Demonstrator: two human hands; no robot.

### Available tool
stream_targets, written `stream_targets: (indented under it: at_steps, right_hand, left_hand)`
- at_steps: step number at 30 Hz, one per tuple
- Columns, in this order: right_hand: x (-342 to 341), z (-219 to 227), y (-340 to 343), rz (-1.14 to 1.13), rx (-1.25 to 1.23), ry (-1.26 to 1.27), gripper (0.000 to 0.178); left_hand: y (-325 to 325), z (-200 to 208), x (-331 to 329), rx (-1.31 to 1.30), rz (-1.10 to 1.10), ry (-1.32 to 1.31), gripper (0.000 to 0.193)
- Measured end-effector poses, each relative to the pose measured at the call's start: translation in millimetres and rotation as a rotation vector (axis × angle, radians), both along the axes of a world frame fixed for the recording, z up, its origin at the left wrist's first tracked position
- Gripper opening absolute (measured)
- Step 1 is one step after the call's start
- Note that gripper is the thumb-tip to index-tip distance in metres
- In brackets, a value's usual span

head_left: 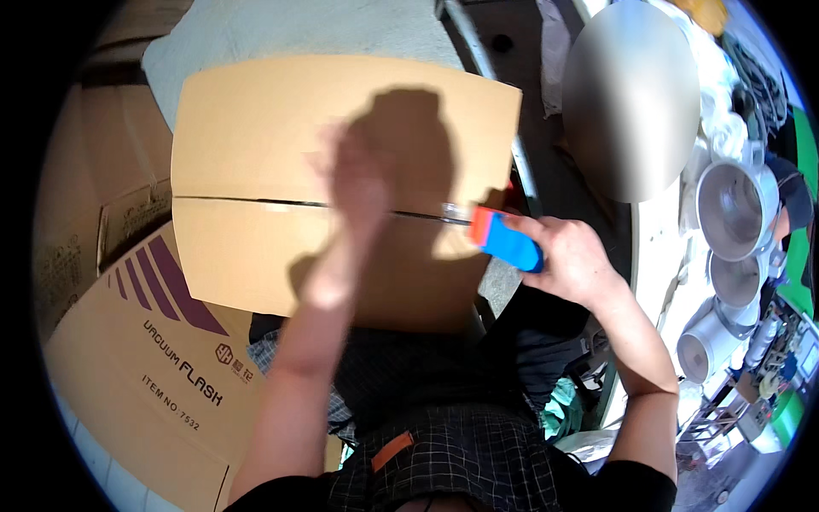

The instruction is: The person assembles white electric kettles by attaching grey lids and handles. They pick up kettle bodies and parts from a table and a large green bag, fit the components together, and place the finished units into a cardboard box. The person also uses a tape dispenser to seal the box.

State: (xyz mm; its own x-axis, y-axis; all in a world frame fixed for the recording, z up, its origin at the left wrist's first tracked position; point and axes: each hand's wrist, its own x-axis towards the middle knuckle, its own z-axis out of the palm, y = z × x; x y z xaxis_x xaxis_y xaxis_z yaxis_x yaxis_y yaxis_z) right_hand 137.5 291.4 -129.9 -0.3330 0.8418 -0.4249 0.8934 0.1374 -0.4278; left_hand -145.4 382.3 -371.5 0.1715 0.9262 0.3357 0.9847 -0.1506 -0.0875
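A brown cardboard box (247,128) lies before me with its two top flaps folded together, a dark seam running between them. My right hand (576,260) is closed around the handle of a blue and orange tape dispenser (512,243), whose front end is at the right end of the seam. A small shiny patch, apparently clear tape, shows on the seam beside it. Over the middle of the box, my left hand (358,183) is smeared by motion, so its fingers and any contact with the cardboard cannot be made out. Shadows cover part of the top.
A printed carton (171,367) lies at the lower left, with more cardboard (128,145) behind it. The box rests on a pale surface (316,30) with a metal-edged frame (478,51) at its right. Several metal pots (734,213) stand at the far right.
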Motion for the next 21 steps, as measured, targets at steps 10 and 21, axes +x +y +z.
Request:
stream_targets:
  at_steps: [10, 21]
  right_hand:
    - [47.1, -173.1, -68.2, -0.481, -0.073, 0.115, 0.037]
    - [-17.6, -303.5, -23.9, -1.589, 0.423, 0.401, 0.054]
  left_hand:
    - [-54.3, 71.1, 188.5, -0.482, -0.218, -0.25, 0.076]
    - [-60.6, 72.1, 192.3, -0.454, -0.265, -0.252, 0.08]
